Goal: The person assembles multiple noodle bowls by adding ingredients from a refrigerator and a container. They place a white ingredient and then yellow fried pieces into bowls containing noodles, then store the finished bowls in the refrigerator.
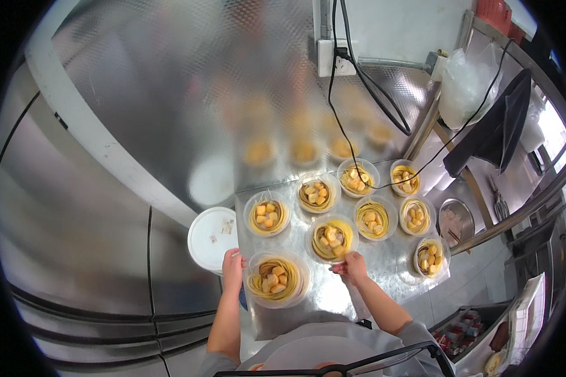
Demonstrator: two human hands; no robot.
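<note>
Several clear plastic bowls of yellow noodles topped with pale orange chunks stand on the metal table. My right hand (353, 267) has its fingers closed at the near rim of the middle bowl (332, 239). My left hand (233, 270) is at the table's left edge, fingers curled; what they hold, if anything, is too small to make out. Just right of it sits the nearest bowl (274, 280), which seems to rest in another container. Behind these stand a left bowl (267, 214) and a back bowl (317, 192). Another bowl (431, 257) is at the right corner.
A white round lid (212, 240) tops a bucket left of the table (383, 261). Black cables (331, 94) hang from a wall socket over the far bowls. To the right are a metal basin (457, 221), a dark cloth (493, 129) and a plastic bag (468, 85).
</note>
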